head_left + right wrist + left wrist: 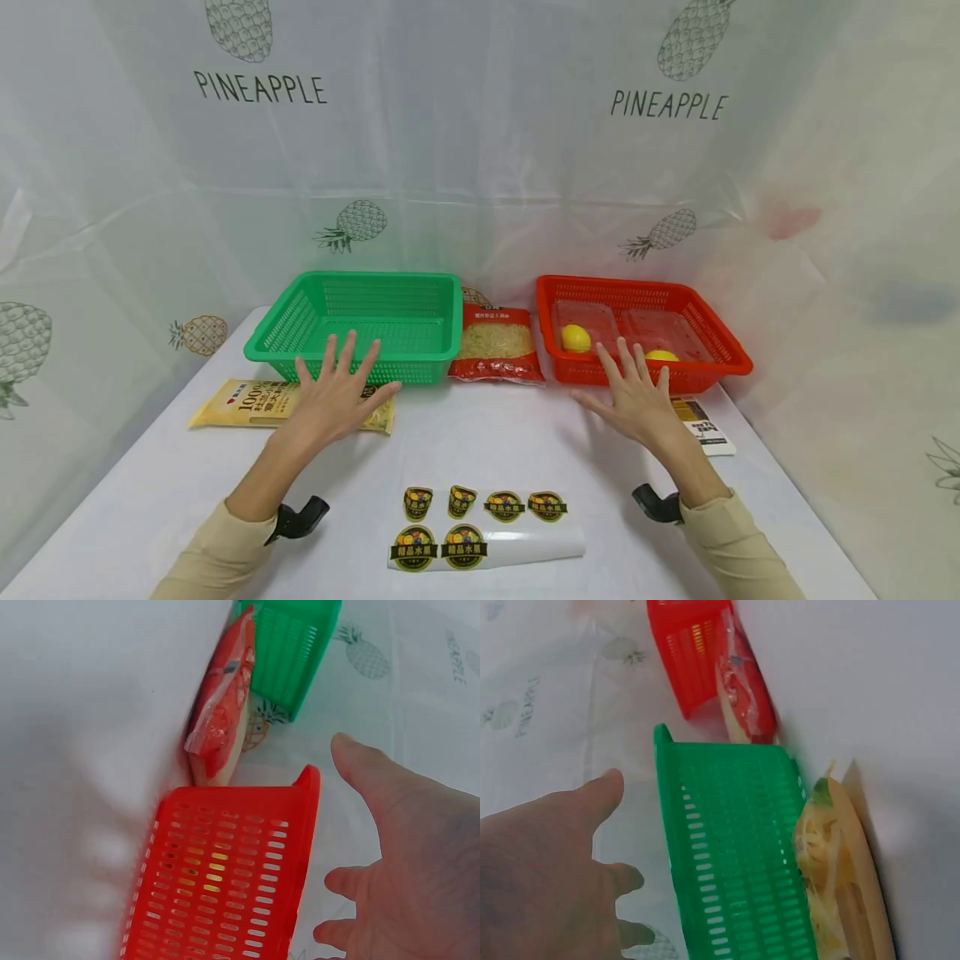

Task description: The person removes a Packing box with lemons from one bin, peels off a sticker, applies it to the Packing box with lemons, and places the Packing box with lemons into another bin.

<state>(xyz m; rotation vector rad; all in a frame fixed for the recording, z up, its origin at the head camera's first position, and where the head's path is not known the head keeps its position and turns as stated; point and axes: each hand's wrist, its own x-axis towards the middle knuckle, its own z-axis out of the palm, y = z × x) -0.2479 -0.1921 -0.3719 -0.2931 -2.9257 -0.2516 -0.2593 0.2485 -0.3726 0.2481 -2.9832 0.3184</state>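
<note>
Above the white table (pixel 525 450), the left hand (pixel 337 400) is held with fingers spread and grip released, near the green basket (pixel 420 368). With fingers likewise spread and grip released, the right hand (pixel 637 402) is held near the red basket (pixel 708 377), in which two clear boxes (pixel 596 315) and two yellow fruits (pixel 576 337) are seen. Between the baskets, a red bag (pixel 495 342) is placed. Along the green basket's front, a yellow bag (pixel 240 404) is laid. Between the forearms (pixel 268 475), six dark stickers (pixel 464 547) are set out.

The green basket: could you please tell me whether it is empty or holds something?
It looks empty: in the head view, nothing lies on the visible part of the floor of the green basket.
</note>
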